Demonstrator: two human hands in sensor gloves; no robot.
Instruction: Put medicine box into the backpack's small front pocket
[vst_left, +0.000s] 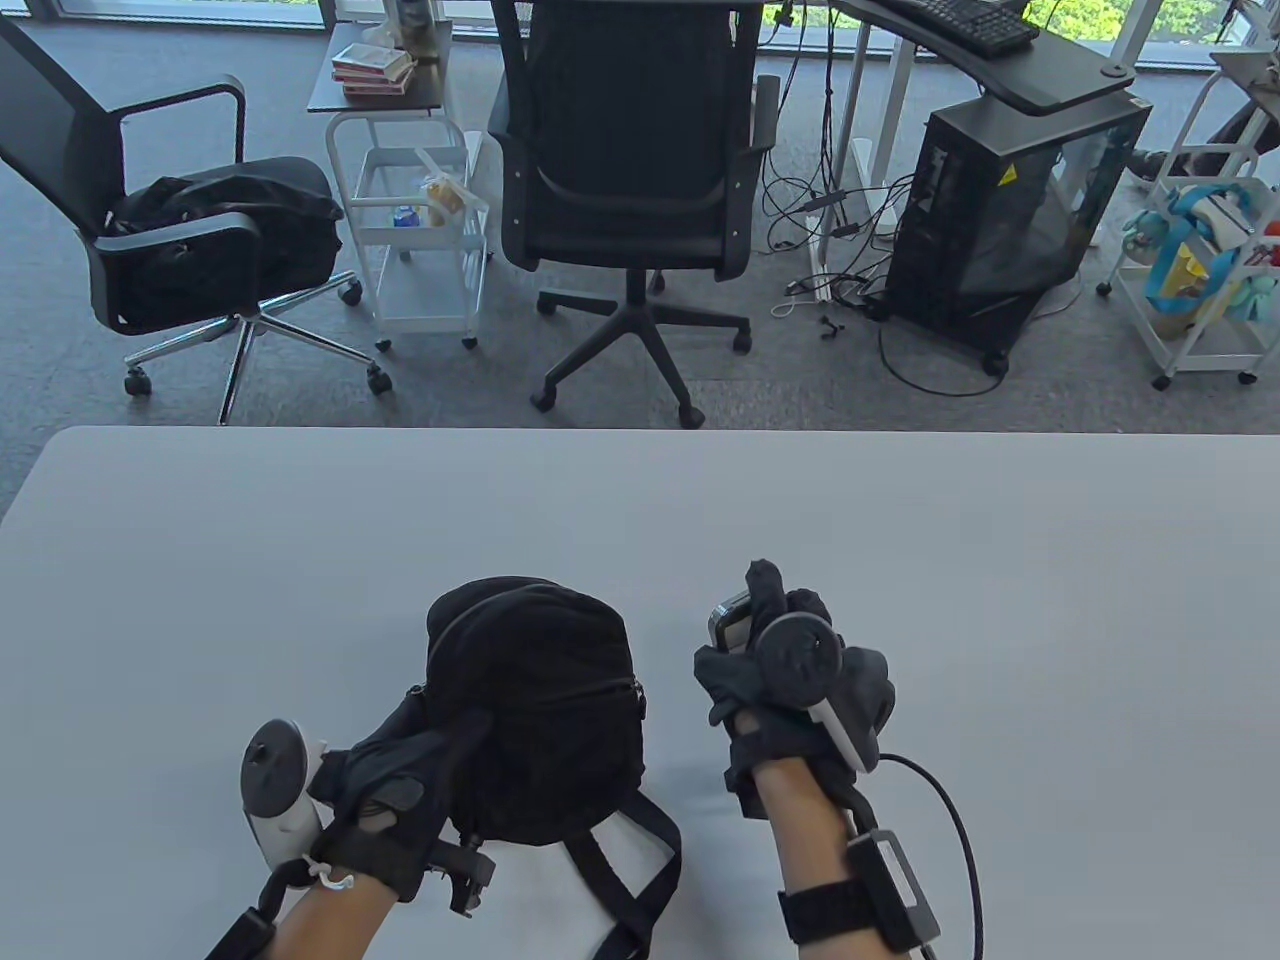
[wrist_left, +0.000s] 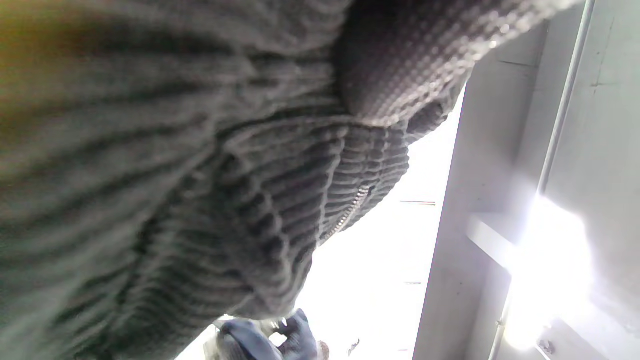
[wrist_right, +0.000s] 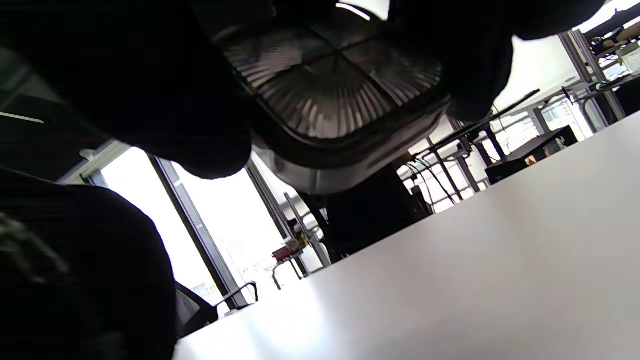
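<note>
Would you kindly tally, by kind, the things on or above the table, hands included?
Backpack: 1
Medicine box, held by the right hand: 1
Gloved hands, left hand and right hand: 2
Total: 4

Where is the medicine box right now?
In the table view the medicine box is held in the right hand, just right of the black backpack, which the left hand touches.

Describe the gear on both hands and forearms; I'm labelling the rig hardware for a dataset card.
Both the left hand and right hand wear dark fabric gloves over bare forearms. Each back carries a tracker with a round dark disc on a white handle. The right wrist adds a black strap, a small box and a black cable.
</note>
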